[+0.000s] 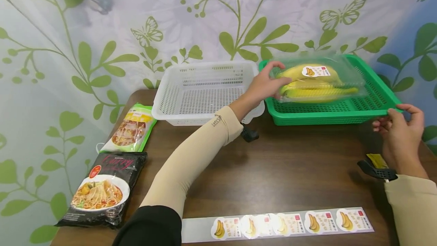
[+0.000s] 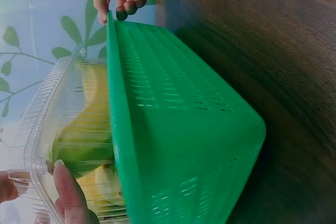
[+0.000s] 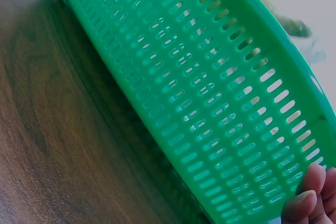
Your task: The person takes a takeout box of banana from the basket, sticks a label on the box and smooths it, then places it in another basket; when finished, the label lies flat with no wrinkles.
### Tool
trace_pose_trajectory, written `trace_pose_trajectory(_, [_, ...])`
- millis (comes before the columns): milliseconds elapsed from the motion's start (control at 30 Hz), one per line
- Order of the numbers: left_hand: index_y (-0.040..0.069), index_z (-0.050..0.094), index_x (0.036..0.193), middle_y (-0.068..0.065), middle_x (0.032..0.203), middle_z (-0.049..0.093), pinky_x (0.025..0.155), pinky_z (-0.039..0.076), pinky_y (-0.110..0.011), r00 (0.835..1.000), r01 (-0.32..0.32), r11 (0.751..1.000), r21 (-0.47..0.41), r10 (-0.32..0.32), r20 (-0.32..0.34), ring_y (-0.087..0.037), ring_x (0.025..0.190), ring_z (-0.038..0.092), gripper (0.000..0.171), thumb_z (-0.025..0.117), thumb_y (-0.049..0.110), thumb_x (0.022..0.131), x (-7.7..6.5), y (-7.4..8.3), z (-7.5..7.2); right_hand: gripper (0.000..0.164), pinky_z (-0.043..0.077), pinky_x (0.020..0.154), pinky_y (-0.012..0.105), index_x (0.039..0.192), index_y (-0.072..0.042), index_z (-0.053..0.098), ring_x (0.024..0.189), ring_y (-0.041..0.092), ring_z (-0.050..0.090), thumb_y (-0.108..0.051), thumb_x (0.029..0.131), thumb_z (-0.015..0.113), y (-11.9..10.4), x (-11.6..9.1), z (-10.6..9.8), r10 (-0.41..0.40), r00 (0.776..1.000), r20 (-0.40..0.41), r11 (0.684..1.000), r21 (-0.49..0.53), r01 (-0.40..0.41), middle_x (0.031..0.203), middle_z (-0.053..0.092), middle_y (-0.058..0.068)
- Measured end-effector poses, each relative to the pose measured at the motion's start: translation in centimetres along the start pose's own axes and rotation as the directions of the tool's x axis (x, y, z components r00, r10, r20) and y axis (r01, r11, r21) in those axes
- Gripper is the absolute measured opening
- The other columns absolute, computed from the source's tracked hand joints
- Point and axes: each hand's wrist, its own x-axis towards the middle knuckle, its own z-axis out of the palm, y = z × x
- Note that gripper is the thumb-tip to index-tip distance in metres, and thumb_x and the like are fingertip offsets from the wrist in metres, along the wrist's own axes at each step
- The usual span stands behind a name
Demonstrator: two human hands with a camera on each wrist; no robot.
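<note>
My left hand (image 1: 268,81) grips one end of a clear plastic clamshell box (image 1: 355,73) with yellow bananas (image 1: 317,92) inside. A round banana label (image 1: 315,71) is stuck on its lid. In the head view the box overlaps the green basket (image 1: 321,117); the left wrist view has it at the basket's rim, the thumb (image 2: 71,195) pressed to its side. At the basket's near right corner, my right hand (image 1: 404,136) pinches the rim between thumb and fingers. Those fingertips (image 3: 312,177) also show at the rim in the right wrist view.
A white basket (image 1: 208,119) stands left of the green one. Two food packets, one green and yellow (image 1: 131,130) and one black (image 1: 102,189), lie at the table's left edge. Along the front lies a strip of banana labels (image 1: 276,225). A patterned cloth (image 1: 205,18) hangs behind.
</note>
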Motion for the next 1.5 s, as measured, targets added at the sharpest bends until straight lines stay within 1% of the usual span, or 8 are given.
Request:
trace_pose_trajectory(133, [0.03,0.052,0.133,-0.012,0.071,0.067,0.072,0.057,-0.035,1.0,0.012,1.0,-0.001,-0.012,-0.009,-0.032,0.066,0.067,0.039,0.07,0.029,0.099,0.6,-0.3,0.5,0.03,0.05,0.052,0.024,0.125,-0.015,0.043,0.057,0.017,0.056,-0.01,0.102,0.062,0.0,0.1,0.4,0.006,1.0,0.008,0.999,-0.047,-0.006,0.079,0.055,0.01])
trace_pose_trajectory(367, [0.026,0.053,0.135,-0.004,0.117,0.063,0.066,0.058,-0.033,0.999,0.046,0.999,0.005,-0.046,-0.012,-0.026,0.058,0.062,0.04,0.07,0.026,0.099,1.6,-0.7,1.3,0.031,0.05,0.05,0.024,0.125,-0.013,0.043,0.054,0.019,0.057,-0.008,0.101,0.062,-0.5,0.4,0.8,-0.017,0.999,0.047,0.999,-0.028,0.018,0.074,0.057,0.011])
trace_pose_trajectory(633, [0.028,0.046,0.142,-0.008,0.116,0.06,0.067,0.058,-0.034,0.992,0.113,0.987,0.113,-0.12,0.051,-0.02,0.056,0.053,0.046,0.066,0.023,0.101,2.9,-0.3,3.6,0.032,0.051,0.051,0.024,0.126,-0.013,0.043,0.055,0.018,0.056,-0.009,0.101,0.063,-0.6,0.3,0.2,-0.028,0.999,0.038,0.999,-0.037,0.029,0.076,0.056,0.011])
trace_pose_trajectory(733, [0.029,0.045,0.143,-0.007,0.116,0.06,0.072,0.058,-0.039,0.988,0.13,0.982,0.136,-0.14,0.069,-0.021,0.058,0.055,0.047,0.065,0.022,0.102,3.2,-0.5,4.4,0.032,0.051,0.051,0.025,0.125,-0.013,0.043,0.054,0.02,0.056,-0.007,0.1,0.063,-0.5,0.2,0.0,-0.008,0.998,0.058,1.0,0.013,0.007,0.075,0.056,0.012])
trace_pose_trajectory(867, [0.029,0.042,0.146,-0.007,0.108,0.06,0.076,0.058,-0.044,0.987,0.14,0.977,0.161,-0.151,0.054,-0.022,0.061,0.059,0.049,0.064,0.023,0.103,3.5,-0.9,5.2,0.033,0.051,0.048,0.027,0.123,-0.012,0.042,0.052,0.022,0.056,-0.003,0.1,0.064,-0.3,0.2,-0.1,0.018,0.996,0.084,0.996,0.085,-0.025,0.073,0.058,0.014])
trace_pose_trajectory(1033, [0.03,0.041,0.146,-0.009,0.1,0.059,0.075,0.057,-0.043,0.987,0.15,0.972,0.18,-0.158,0.028,-0.021,0.061,0.057,0.048,0.062,0.023,0.103,4.3,-1.6,6.0,0.032,0.05,0.048,0.027,0.123,-0.012,0.043,0.052,0.021,0.056,-0.004,0.1,0.063,-0.3,0.0,-0.1,0.021,0.997,0.079,0.996,0.08,-0.028,0.073,0.059,0.014])
trace_pose_trajectory(1333, [0.028,0.041,0.147,-0.009,0.11,0.062,0.062,0.051,-0.036,0.982,0.178,0.964,0.199,-0.188,0.03,-0.017,0.051,0.044,0.048,0.062,0.023,0.104,5.3,-2.3,7.5,0.033,0.043,0.048,0.028,0.124,-0.012,0.042,0.053,0.022,0.047,-0.002,0.1,0.062,-0.4,-0.1,-0.4,0.013,0.995,0.098,0.993,0.114,-0.024,0.075,0.057,0.014])
trace_pose_trajectory(1500, [0.03,0.042,0.151,-0.004,0.128,0.062,0.064,0.045,-0.035,0.983,0.176,0.945,0.276,-0.185,0.007,-0.016,0.062,0.045,0.051,0.061,0.028,0.104,5.3,-2.5,7.8,0.033,0.042,0.047,0.028,0.124,-0.012,0.041,0.052,0.022,0.045,-0.002,0.101,0.061,-0.4,-0.1,-0.3,0.015,0.995,0.097,0.992,0.126,-0.027,0.074,0.056,0.014])
